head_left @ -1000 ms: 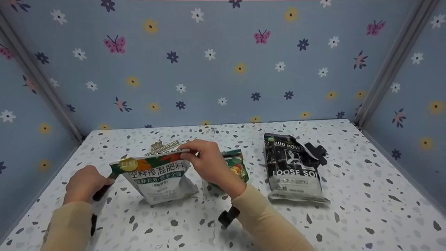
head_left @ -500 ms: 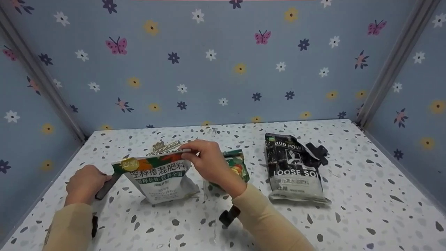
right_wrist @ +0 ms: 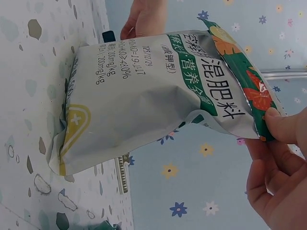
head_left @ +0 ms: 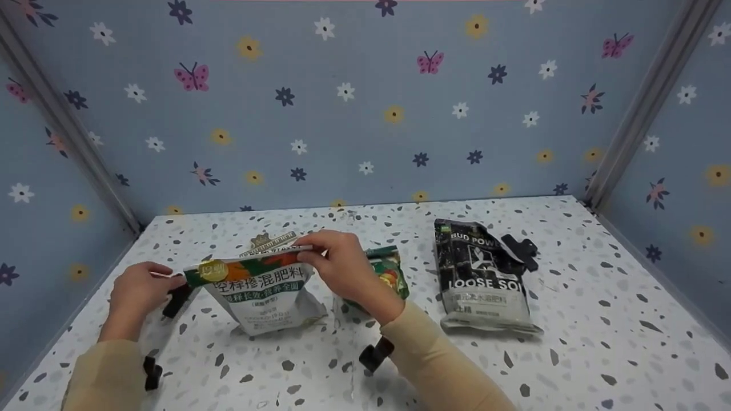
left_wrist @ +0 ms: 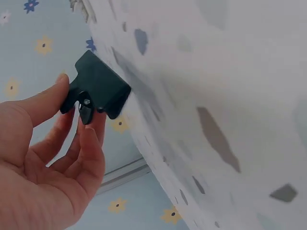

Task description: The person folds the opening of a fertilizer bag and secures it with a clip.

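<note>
A white fertilizer bag (head_left: pixel 268 308) with a green and orange folded top stands upright on the speckled table. My right hand (head_left: pixel 342 268) pinches the right end of that fold between thumb and fingers, as the right wrist view also shows. At the fold's left end is my left hand (head_left: pixel 140 288), holding a dark bag clip (left_wrist: pixel 98 86) between the thumb and fingertips. In the left wrist view the clip's broad mouth faces away from the palm. The clip overlaps the table just left of the bag in the head view.
A black and grey soil bag (head_left: pixel 485 285) lies at the right, with a black clip (head_left: pixel 519 251) at its upper right side. A small green packet (head_left: pixel 391 274) lies partly behind my right forearm. Behind the white bag is a tan piece with ruler-like marks (head_left: pixel 274 241). Flowered walls enclose the table.
My left hand has shifted its fingers on the clip, its index finger now lifted and more visible, and the clip has turned slightly. The right hand and the bag stay nearly still.
</note>
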`<state>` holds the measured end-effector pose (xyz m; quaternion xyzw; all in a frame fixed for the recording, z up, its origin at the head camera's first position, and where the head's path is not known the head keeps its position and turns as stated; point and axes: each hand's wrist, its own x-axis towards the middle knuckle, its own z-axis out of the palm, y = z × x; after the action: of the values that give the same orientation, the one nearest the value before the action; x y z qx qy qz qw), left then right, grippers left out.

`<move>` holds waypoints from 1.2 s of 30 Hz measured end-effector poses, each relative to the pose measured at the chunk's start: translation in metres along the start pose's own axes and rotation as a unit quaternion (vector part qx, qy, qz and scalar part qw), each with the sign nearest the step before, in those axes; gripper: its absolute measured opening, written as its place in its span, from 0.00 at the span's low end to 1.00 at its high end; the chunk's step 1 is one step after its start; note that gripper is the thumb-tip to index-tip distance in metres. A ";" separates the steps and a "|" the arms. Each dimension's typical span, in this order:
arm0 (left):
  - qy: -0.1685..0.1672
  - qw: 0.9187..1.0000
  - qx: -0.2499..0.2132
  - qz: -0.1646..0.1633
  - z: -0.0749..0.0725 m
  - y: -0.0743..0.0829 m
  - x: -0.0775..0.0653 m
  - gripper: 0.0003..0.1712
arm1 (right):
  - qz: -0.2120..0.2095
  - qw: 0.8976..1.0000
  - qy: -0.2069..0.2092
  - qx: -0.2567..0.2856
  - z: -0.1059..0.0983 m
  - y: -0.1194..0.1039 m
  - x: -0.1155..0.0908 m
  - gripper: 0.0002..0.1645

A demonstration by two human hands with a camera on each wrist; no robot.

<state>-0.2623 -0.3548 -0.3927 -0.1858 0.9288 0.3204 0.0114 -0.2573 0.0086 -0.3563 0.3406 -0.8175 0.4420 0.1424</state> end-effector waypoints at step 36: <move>0.053 0.971 0.015 0.233 -0.060 0.109 -0.091 0.26 | 0.011 1.000 0.000 0.007 0.000 0.001 0.000 0.11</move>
<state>-0.2102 -0.2812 -0.2677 0.0197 0.9504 0.2903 -0.1098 -0.2578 0.0090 -0.3572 0.3326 -0.8180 0.4494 0.1349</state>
